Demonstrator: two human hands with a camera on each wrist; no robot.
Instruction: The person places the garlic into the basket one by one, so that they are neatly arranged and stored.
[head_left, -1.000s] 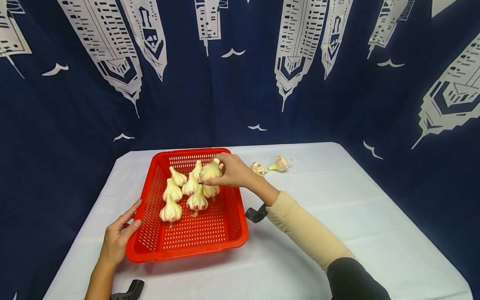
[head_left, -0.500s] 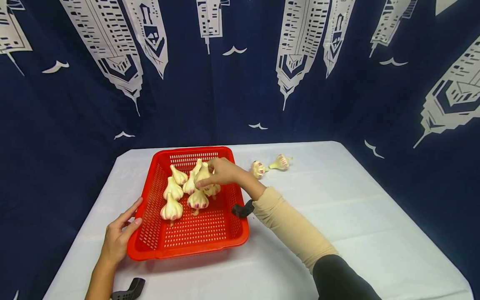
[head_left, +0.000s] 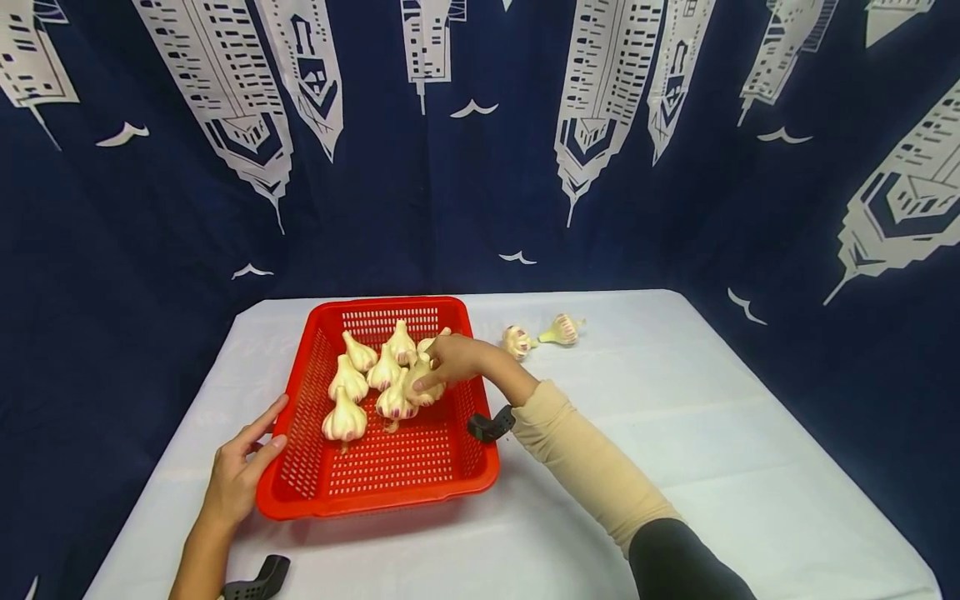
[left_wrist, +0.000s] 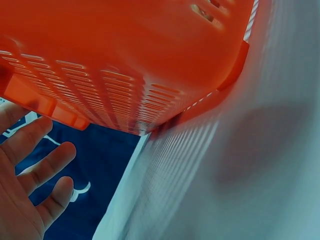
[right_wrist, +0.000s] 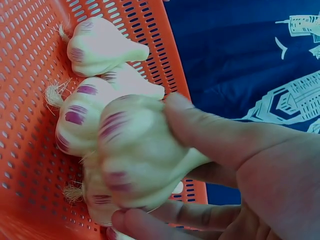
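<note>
A red plastic basket [head_left: 378,500] with slotted walls holds several white garlic bulbs with purple streaks, one of them a front garlic bulb [head_left: 344,419]. My right hand [head_left: 463,358] is over the basket's right side, gripping a garlic bulb [right_wrist: 142,152] between thumb and fingers, its neck toward the palm. Other bulbs lie right behind and beside the held one in the right wrist view. At the basket's left rim, my left hand [head_left: 238,477] rests thumb and fingertips against the edge. Its fingers [left_wrist: 52,162] look straight and spread in the left wrist view.
Two garlic bulbs, a left one [head_left: 517,342] and a right one [head_left: 562,329], lie on the white tabletop [head_left: 675,400] behind the right forearm. A dark blue curtain [head_left: 450,192] with white building prints hangs behind the table.
My right hand has brought its garlic bulb down and toward the basket's near side, beside the other bulbs. The left hand stays at the rim.
</note>
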